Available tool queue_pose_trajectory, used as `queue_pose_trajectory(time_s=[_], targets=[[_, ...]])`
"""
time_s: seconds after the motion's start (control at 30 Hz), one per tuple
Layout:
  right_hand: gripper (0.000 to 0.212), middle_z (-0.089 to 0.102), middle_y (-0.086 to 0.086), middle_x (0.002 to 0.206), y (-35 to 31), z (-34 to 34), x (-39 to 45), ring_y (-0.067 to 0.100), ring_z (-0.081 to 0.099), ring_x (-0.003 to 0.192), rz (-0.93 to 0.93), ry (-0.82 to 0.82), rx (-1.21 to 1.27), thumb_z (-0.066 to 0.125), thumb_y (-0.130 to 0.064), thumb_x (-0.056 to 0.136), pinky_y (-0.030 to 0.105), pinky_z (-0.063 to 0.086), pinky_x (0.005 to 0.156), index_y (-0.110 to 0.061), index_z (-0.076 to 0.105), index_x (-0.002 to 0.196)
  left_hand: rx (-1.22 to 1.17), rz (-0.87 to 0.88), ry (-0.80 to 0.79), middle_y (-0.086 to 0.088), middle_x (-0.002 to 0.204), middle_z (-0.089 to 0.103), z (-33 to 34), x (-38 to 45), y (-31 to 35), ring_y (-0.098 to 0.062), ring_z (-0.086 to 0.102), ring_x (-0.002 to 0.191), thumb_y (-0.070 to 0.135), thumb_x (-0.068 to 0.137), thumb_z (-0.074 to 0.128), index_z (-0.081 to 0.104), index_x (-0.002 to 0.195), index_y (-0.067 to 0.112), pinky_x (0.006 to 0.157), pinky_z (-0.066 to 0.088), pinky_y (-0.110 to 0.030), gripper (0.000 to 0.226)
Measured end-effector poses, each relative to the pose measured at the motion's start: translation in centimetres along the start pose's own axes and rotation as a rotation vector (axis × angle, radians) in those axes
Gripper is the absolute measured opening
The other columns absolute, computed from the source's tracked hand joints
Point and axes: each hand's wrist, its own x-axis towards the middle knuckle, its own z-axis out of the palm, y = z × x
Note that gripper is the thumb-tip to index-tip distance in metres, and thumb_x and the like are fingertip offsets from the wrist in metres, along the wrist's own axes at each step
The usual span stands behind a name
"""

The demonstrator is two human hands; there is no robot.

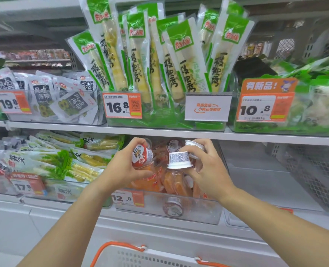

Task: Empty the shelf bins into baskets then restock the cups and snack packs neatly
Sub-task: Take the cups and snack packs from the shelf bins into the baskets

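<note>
Above the clear plastic bin (198, 212) on the lower shelf, both hands hold small cups. Left hand (121, 170): fingers curled round a small red-and-white cup with a tiger-print lid (141, 155), tipped on its side with the lid facing the camera. Right hand (208, 170): fingers clamped on a small white plastic cup with a printed label (179, 159), held upside down, rim lowermost; a second white cup (193, 144) sits higher in the same hand, between the fingertips. Within the bin lie orange snack packs (171, 182), directly under the hands, and one further cup (173, 207) on its side against the front wall. An orange price tag marked 12.8 (129, 198) hangs on the bin's front left. Tall green-and-clear bamboo shoot packs (140, 54) stand upright in the bin on the shelf above. A white basket with an orange handle (140, 255) sits at the lower edge of view, below the arms.
</note>
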Motion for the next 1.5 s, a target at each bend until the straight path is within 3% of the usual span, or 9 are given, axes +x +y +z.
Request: queue_pose_trajectory(time_s=[0.2,0.47,0.6,0.73,0.9,1.1,1.23,1.37,1.5], targets=[[0.037,0.044,-0.005,0.128,-1.8,-2.0,-1.0,0.022,0.053,0.118,-0.207,0.040,-0.023,0.061,-0.024,0.079,0.042,0.055,0.086,-0.032,0.064,0.115,0.051,0.136,0.024,0.014,0.097,0.066,-0.8,-1.4,5.0,-0.007,0.067,0.077,0.026,0.068,0.091,0.047,0.109,0.047,0.073,0.057,-0.031,0.064],[0.037,0.045,-0.005,0.124,-3.1,-12.8,-6.2,0.009,0.055,0.118,-0.120,0.068,0.023,0.077,-0.017,0.081,0.019,0.046,0.095,-0.027,0.068,0.115,-0.172,0.240,-0.143,0.009,0.094,0.069,2.8,-3.6,14.9,-0.010,0.066,0.075,0.025,0.066,0.091,0.048,0.118,0.034,0.073,0.057,-0.029,0.068],[0.040,0.048,-0.008,0.119,-1.8,-19.6,-13.3,0.003,0.054,0.116,0.265,-0.139,0.064,0.076,-0.046,0.081,0.017,0.045,0.095,-0.032,0.066,0.117,-0.291,0.204,-0.360,0.015,0.087,0.066,11.1,-5.6,18.0,0.001,0.061,0.070,0.029,0.066,0.092,0.047,0.116,0.032,0.067,0.048,-0.013,0.067],[0.028,0.062,-0.005,0.099,2.5,-25.0,-20.7,0.006,0.058,0.094,0.740,-0.388,-0.151,0.077,-0.051,0.081,0.019,0.043,0.080,-0.030,0.064,0.095,-0.452,0.014,-0.505,0.001,0.092,0.068,23.5,-9.1,18.9,-0.019,0.065,0.077,0.036,0.063,0.094,0.047,0.115,0.031,0.076,0.056,-0.031,0.071],[0.051,0.065,0.003,0.129,9.2,-29.3,-27.1,0.024,0.059,0.118,1.060,-0.946,-0.531,0.063,-0.057,0.090,0.028,0.045,0.092,-0.017,0.065,0.122,-0.530,-0.280,-0.651,0.007,0.093,0.061,37.3,-15.0,21.9,-0.003,0.059,0.078,0.029,0.069,0.092,0.044,0.117,0.025,0.071,0.049,-0.010,0.068],[0.032,0.056,0.003,0.081,10.9,-31.1,-31.0,0.013,0.063,0.068,1.249,-1.094,-0.552,0.058,-0.044,0.098,0.009,0.040,0.038,-0.015,0.061,0.085,-0.420,-0.369,-0.786,0.004,0.106,0.068,46.2,-18.3,22.1,-0.020,0.070,0.094,0.061,0.048,0.087,0.041,0.116,0.044,0.085,0.058,-0.047,0.084],[0.067,0.046,0.010,0.145,11.6,-30.9,-30.8,0.036,0.056,0.120,1.364,-0.979,-0.320,0.074,-0.045,0.088,0.054,0.061,0.077,-0.019,0.050,0.145,-0.248,-0.230,-0.930,0.005,0.126,0.060,45.2,-17.6,23.4,-0.015,0.061,0.110,0.048,0.069,0.084,0.039,0.137,0.032,0.094,0.048,-0.025,0.083],[0.077,0.053,0.007,0.142,11.2,-29.8,-28.1,0.028,0.060,0.111,1.119,-1.081,-0.466,0.072,-0.053,0.086,0.032,0.058,0.067,-0.018,0.045,0.148,0.043,-0.060,-0.946,0.004,0.113,0.060,40.7,-14.3,22.6,-0.017,0.062,0.106,0.041,0.088,0.071,0.057,0.128,0.020,0.088,0.045,-0.024,0.047],[0.057,0.063,0.003,0.132,9.5,-27.2,-25.1,0.021,0.060,0.115,0.782,-0.976,-0.490,0.066,-0.049,0.092,0.028,0.045,0.091,-0.016,0.056,0.138,0.131,0.044,-0.867,0.008,0.098,0.067,33.1,-11.0,21.1,-0.009,0.064,0.083,0.040,0.091,0.068,0.066,0.107,0.023,0.078,0.051,-0.022,0.023]])
